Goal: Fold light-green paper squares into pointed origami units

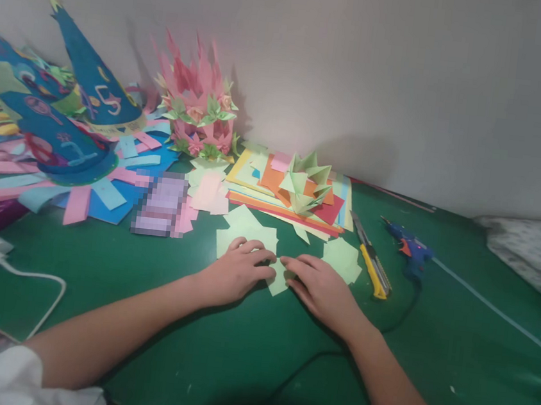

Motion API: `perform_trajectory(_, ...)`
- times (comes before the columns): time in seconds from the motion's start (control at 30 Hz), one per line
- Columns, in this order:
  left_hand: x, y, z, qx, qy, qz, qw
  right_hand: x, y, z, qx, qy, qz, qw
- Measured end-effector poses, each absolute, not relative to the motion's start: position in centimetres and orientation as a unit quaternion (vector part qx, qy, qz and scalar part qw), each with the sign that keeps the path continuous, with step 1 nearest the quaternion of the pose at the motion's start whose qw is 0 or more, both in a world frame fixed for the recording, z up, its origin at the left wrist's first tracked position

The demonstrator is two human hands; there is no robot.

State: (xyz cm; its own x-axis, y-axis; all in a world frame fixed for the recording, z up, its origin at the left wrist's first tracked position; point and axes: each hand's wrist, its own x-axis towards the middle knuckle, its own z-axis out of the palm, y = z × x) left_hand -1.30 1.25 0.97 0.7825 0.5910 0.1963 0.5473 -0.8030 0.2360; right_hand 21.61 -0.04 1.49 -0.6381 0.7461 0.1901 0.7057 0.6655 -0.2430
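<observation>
A small pale green paper square (pixel 278 284) lies on the green table with one corner pointing at me. My left hand (pixel 238 273) has its thumb and fingers bent closed at the left side of the paper. From the right, my right hand (pixel 322 288) pinches at the opposite edge, thumb below and fingertips above. Part of the square is covered by my fingers. More pale green paper pieces (pixel 248 223) are spread behind my left hand, and another green stack (pixel 343 259) sits just beyond my right hand.
Right of my hands lie a yellow cutter knife (pixel 373 271) and a blue glue gun (pixel 408 243) with its cable. Behind, a folded green paper ring (pixel 306 184) rests on coloured sheets (pixel 250 165). A pink paper crown (pixel 200 108) and blue cone hats (pixel 95 74) stand left.
</observation>
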Motion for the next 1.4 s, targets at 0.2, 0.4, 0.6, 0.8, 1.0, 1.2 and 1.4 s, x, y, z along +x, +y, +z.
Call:
perform_trajectory(0.2, -1.08, 1.37, 1.58, 0.933, 0.321, 0.123, 0.103, 21.52, 0.06, 1.57, -0.405, -0.902, 0.077, 0.13)
perform_trajectory(0.4, -1.3, 1.47, 1.88, 0.928, 0.327, 0.137, 0.115, 21.52, -0.12, 1.24, -0.411, -0.9, 0.054, 0.138)
perform_trajectory(0.6, -1.43, 1.31, 1.56, 0.932, 0.32, 0.134, 0.109, 21.46, -0.17, 1.4, -0.408, -0.896, 0.093, 0.146)
perform_trajectory(0.8, -1.16, 1.23, 1.7, 0.931, 0.325, 0.126, 0.112, 21.51, -0.09, 1.37, -0.406, -0.896, 0.115, 0.141)
perform_trajectory(1.0, -1.46, 1.27, 1.64, 0.929, 0.326, 0.123, 0.13, 21.53, -0.19, 1.64, -0.395, -0.9, 0.113, 0.143)
perform_trajectory(1.2, -1.86, 1.66, 1.77, 0.929, 0.313, 0.127, 0.151, 21.51, -0.44, 1.23, -0.347, -0.921, 0.048, 0.169)
perform_trajectory(1.4, -1.56, 1.52, 1.91, 0.922, 0.329, 0.134, 0.155, 21.2, -0.68, 0.88, -0.318, -0.929, 0.041, 0.183)
